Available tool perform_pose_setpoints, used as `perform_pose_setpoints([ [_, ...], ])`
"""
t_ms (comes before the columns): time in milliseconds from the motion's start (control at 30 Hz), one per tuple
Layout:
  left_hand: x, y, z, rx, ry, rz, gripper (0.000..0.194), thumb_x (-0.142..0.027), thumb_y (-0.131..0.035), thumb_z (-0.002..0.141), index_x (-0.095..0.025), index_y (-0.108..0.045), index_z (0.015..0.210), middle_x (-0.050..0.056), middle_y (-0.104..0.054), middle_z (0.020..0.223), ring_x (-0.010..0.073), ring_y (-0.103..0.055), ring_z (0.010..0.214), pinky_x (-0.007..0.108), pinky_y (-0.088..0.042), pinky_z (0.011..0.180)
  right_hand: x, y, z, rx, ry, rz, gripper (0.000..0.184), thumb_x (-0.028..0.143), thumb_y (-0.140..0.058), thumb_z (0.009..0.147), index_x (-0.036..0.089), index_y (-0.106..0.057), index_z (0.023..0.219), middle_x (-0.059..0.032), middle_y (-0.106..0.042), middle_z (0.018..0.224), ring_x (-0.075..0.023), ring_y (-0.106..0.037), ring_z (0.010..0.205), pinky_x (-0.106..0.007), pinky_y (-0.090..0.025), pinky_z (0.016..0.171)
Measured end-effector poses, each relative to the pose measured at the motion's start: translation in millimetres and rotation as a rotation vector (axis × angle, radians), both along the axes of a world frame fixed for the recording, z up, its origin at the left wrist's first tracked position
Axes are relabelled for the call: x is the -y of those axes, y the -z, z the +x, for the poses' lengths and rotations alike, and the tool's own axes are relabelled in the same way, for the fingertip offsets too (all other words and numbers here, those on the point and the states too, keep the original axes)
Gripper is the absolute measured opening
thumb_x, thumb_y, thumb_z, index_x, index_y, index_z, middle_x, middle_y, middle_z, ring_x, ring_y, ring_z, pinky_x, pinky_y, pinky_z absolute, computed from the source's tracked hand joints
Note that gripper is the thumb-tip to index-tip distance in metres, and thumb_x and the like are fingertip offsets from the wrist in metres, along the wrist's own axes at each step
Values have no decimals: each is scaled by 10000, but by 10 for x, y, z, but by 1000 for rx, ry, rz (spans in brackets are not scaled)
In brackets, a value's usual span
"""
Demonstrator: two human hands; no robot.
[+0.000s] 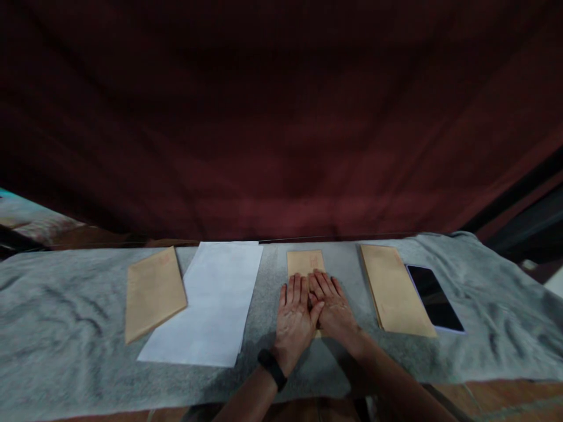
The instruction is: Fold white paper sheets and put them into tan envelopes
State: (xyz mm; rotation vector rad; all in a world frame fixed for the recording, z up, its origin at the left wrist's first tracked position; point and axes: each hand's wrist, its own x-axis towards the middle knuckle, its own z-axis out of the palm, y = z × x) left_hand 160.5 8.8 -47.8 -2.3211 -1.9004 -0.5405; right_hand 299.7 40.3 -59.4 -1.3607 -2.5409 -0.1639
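Both my hands lie flat, fingers stretched out, on a brown envelope [305, 261] in the middle of the grey cloth-covered table [65, 316]. My left hand [295, 313] wears a black wristband and presses the envelope's left part. Right beside it, touching, my right hand [333, 305] covers the right part. Only the envelope's far end shows beyond my fingertips.
A white sheet of paper [214, 302] lies left of my hands, with another brown envelope [152, 291] further left. To the right lie a stack of brown envelopes [396, 290] and a dark phone [433, 297]. A dark red curtain [281, 117] hangs behind the table.
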Motion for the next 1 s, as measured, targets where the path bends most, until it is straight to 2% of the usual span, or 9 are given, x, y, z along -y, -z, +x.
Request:
perform_pose_setpoints([
  [200,1,-25,-12,2,1,-2,611,-494,-355,1043,-105,-443,1506,162,-437,1587,312,-354,1493,525,-351,1190,-7,-2,5,-21,31,-20,522,195,-420,1001,179,-463,1520,-102,-429,1592,-266,-299,1514,-501,-247,1233],
  [333,0,-29,-43,-12,23,-4,596,-476,-347,1045,-107,-440,1504,166,-436,1586,311,-357,1491,523,-363,1179,55,-18,2,-11,68,-50,512,188,-368,1019,165,-456,1523,-108,-422,1595,-252,-325,1504,-487,-260,1231],
  [500,-10,29,-53,-15,24,11,552,-384,-345,1043,-125,-412,1526,152,-453,1578,294,-352,1496,518,-356,1186,158,-20,-30,-18,69,-20,573,154,-373,987,158,-388,1560,-92,-401,1609,-249,-294,1516,-496,-249,1236],
  [633,-21,73,-39,-26,4,7,568,-376,-376,1027,-107,-406,1526,157,-440,1586,297,-341,1500,528,-333,1200,190,-40,-57,-16,71,-18,607,149,-397,959,131,-372,1565,-107,-394,1612,-269,-284,1517,-516,-226,1239],
  [800,-24,88,-53,-33,24,10,578,-375,-398,1016,-101,-405,1526,157,-413,1603,296,-334,1503,514,-331,1200,96,-58,22,-37,50,-83,571,192,-404,988,199,-401,1558,-58,-389,1619,-249,-306,1509,-480,-224,1239],
  [1000,-29,96,-13,3,-13,22,554,-324,-406,997,-107,-446,1505,154,-472,1565,290,-371,1485,505,-326,1200,-33,-61,124,-92,103,-114,519,238,-334,1036,138,-434,1535,-71,-378,1620,-243,-345,1491,-457,-210,1240],
])
